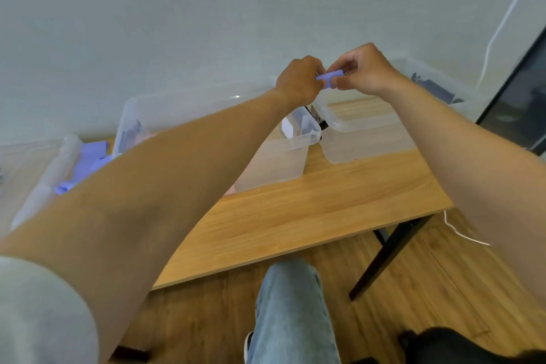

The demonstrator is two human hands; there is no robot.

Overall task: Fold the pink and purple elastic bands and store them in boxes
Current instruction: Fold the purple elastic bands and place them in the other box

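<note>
Above, hands and band: both arms stretch forward over the table, holding a small piece in the air over the boxes.
Left hand (298, 80): fingers curled, pinching the left end of the purple band (328, 77).
Right hand (362, 69): fingers curled, pinching the right end of the same band.
Purple band: smooth, flat strip folded into a short, thick bundle, held level between the two hands.
Middle box (277, 162): clear, rigid plastic with rounded corners; contents blurred.
Right box (363, 124): clear plastic, shallow rim, just beside the middle box.
Left box (44, 183): frosted plastic rim, with loose purple bands (88, 162) bunched beside it.
Table (310, 210): light wood-grain top on black legs.
</note>
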